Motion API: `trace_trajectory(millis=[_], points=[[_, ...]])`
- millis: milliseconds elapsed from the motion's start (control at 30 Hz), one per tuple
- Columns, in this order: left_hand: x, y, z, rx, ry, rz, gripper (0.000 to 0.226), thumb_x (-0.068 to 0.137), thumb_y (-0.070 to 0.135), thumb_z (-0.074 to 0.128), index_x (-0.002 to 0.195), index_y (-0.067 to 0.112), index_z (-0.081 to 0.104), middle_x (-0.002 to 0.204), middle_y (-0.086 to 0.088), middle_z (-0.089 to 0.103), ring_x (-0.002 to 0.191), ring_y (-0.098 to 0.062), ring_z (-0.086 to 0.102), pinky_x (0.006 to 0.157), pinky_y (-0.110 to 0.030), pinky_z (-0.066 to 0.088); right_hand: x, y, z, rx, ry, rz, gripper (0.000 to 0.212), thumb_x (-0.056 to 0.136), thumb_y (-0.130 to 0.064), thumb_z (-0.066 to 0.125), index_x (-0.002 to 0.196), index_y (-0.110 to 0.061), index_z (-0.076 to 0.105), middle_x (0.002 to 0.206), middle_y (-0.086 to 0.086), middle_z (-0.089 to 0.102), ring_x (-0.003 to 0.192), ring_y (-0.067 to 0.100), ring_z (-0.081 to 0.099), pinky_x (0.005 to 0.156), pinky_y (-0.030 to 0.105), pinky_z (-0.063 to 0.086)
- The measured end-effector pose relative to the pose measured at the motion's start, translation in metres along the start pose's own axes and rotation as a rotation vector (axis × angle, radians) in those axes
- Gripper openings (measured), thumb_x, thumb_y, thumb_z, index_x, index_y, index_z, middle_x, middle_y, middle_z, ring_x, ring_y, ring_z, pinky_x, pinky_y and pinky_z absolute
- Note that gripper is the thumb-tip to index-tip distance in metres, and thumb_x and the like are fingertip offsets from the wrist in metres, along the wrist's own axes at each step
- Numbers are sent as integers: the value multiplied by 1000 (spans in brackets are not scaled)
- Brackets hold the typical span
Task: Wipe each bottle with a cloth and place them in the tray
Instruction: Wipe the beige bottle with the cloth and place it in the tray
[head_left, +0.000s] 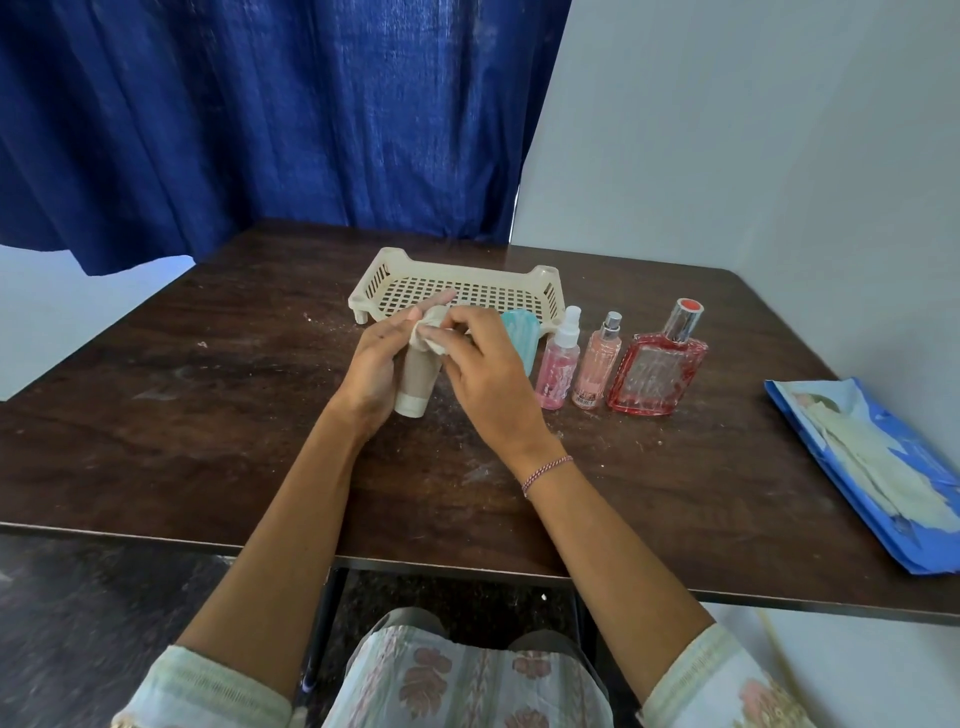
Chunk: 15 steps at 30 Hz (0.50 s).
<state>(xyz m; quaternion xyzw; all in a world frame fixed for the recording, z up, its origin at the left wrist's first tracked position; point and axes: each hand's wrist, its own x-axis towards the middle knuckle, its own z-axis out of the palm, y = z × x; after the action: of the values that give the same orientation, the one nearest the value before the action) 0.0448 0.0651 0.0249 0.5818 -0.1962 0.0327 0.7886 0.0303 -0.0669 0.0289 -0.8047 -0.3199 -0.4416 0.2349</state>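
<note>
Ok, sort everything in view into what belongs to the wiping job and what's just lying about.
Job in hand: beige tube in the left hand, cloth in the right hand, cream tray, teal bottle, pink spray bottle, slim pink bottle, red bottle.
Lying about: blue packet on the right, blue curtain behind.

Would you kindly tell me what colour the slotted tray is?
The tray is cream, clearest in the head view.

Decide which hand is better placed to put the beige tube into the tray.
Left: the left hand grips the tube, close before the tray; the right hand pinches the cloth.
</note>
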Motion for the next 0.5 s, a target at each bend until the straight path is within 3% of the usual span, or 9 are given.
trace_trajectory(millis=[100, 233, 300, 400, 500], points=[[-1, 2, 2, 99, 47, 50, 32, 100, 13, 37, 122, 4, 59, 119, 3, 66, 115, -12, 59, 93, -24, 48, 0, -3, 1, 5, -56, -43, 23, 85, 0, 60, 107, 5, 65, 104, 18, 58, 98, 23, 49, 87, 28, 46], [-2, 1, 4, 188, 94, 79, 36, 101, 11, 36, 96, 20, 71, 83, 7, 72, 76, -8, 63, 66, -19, 51, 3, 5, -3, 8, -30, 85, 34, 95, -25, 48, 107, 2, 64, 109, 12, 55, 102, 10, 45, 93, 9, 36], [-2, -1, 4, 219, 89, 79, 31, 100, 21, 40, 94, 16, 70, 72, 1, 68, 63, -13, 59, 58, -22, 50, 3, 7, -5, -13, 14, 126, 27, 93, -17, 51, 105, 2, 65, 105, 12, 56, 101, 6, 43, 93, 9, 36], [-1, -2, 2, 209, 94, 79, 27, 93, 24, 43, 97, 13, 68, 85, 1, 68, 75, -11, 61, 66, -24, 52, 3, 0, -5, 41, 12, 95, 23, 89, -9, 54, 105, 3, 65, 104, 16, 57, 102, 16, 47, 95, 23, 42], [-2, -3, 0, 220, 91, 90, 23, 95, 15, 44, 97, 14, 67, 95, 7, 69, 90, -7, 62, 80, -26, 51, 2, -6, -1, 79, -65, 0, 22, 90, -7, 55, 108, 3, 64, 109, 16, 57, 105, 20, 50, 95, 24, 44]])
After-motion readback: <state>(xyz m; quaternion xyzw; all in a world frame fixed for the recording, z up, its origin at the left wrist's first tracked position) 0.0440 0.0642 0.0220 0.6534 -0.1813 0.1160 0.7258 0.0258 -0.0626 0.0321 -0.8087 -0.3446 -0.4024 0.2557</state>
